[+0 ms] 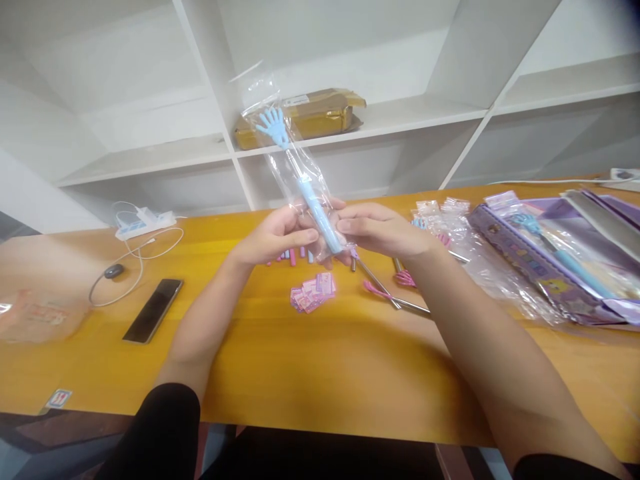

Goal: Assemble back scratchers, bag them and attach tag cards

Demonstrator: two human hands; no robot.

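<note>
A light-blue back scratcher point(313, 199) with a hand-shaped head lies inside a clear plastic bag point(280, 167), raised over the table and tilted to the upper left. My left hand point(280, 233) grips the bagged handle from the left, thumb on top. From the right, my right hand point(375, 228) pinches the same handle near its lower end. Below them, a small pile of pink and purple cards point(314, 292) rests on the table. Pink and blue handle pieces point(294, 256) show partly behind my hands. Metal rods with pink heads point(383, 289) lie by my right forearm.
At the right, a purple box point(530, 267) holds another bagged blue scratcher, with plastic bags point(495, 280) beside it. A phone point(153, 311), a power strip point(145, 224) with a white cable, and an orange bag point(40, 317) are at the left. A taped parcel point(320, 117) sits on the shelf.
</note>
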